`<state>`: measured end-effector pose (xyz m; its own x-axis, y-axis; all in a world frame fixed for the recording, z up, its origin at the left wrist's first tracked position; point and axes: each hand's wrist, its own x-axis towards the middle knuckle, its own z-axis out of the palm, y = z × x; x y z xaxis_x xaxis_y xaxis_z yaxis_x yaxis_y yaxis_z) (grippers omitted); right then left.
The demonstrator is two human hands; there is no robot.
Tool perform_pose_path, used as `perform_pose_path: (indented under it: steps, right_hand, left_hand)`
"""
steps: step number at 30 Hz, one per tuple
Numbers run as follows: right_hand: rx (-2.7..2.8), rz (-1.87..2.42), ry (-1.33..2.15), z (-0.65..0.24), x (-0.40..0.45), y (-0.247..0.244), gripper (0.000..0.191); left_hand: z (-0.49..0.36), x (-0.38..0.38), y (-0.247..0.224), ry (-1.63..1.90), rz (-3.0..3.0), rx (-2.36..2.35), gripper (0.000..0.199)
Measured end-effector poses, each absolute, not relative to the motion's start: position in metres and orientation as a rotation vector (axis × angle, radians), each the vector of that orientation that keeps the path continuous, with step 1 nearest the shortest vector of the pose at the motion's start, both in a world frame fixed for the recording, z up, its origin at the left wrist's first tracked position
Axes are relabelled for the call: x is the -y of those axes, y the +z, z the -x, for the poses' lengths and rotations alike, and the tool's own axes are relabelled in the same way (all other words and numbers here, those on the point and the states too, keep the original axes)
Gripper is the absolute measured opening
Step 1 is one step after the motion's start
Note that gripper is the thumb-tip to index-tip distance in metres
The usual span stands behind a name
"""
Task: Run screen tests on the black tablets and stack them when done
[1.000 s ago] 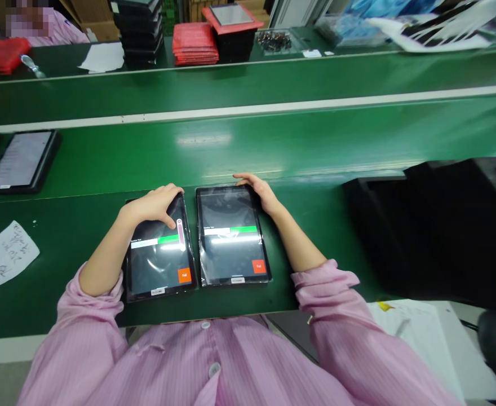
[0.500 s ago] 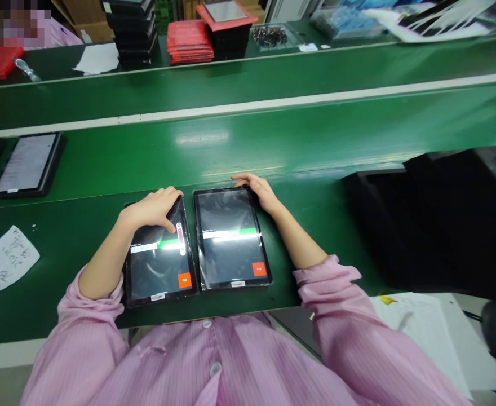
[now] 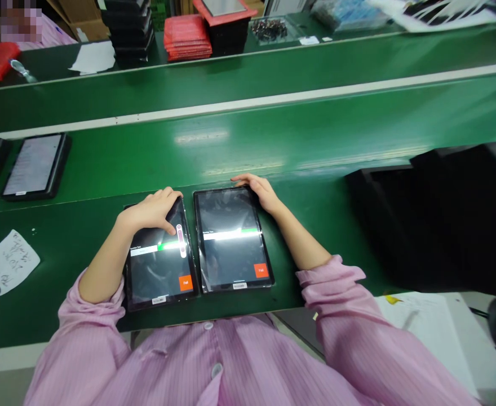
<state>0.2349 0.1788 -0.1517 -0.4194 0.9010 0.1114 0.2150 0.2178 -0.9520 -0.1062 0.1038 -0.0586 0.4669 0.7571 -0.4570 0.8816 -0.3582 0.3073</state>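
Two black tablets lie side by side on the green bench, screens up, both lit with a bar and an orange "Fail" box. On the left tablet (image 3: 159, 276) rests my left hand (image 3: 155, 210), gripping its upper part, fingers over the top edge and thumb on the screen beside a pink volume slider. The right tablet (image 3: 231, 254) has my right hand (image 3: 258, 189) at its upper right corner. That hand's fingers are stretched out and apart, touching the edge; its thumb is mostly hidden.
Two more tablets in black cases, one a full tablet (image 3: 34, 163), lie at the far left. A handwritten paper (image 3: 11, 260) is left of my arm. Large black trays (image 3: 442, 220) stand right. Behind are red pouches (image 3: 186, 38), a black stack (image 3: 129, 28) and a person (image 3: 53, 28).
On the right tablet, the white part of the bar has grown rightward and the green part has shortened. Both hands keep their places; the view has shifted slightly.
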Motion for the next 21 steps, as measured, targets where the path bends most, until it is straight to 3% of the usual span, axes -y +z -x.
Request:
perform_pose_path:
  steps: [21]
  right_hand:
    - [1.759,0.999,1.166,-0.232,-0.182,-0.153,0.066]
  left_hand:
    - [0.100,-0.087,-0.053,-0.281,-2.397,-1.439,0.093]
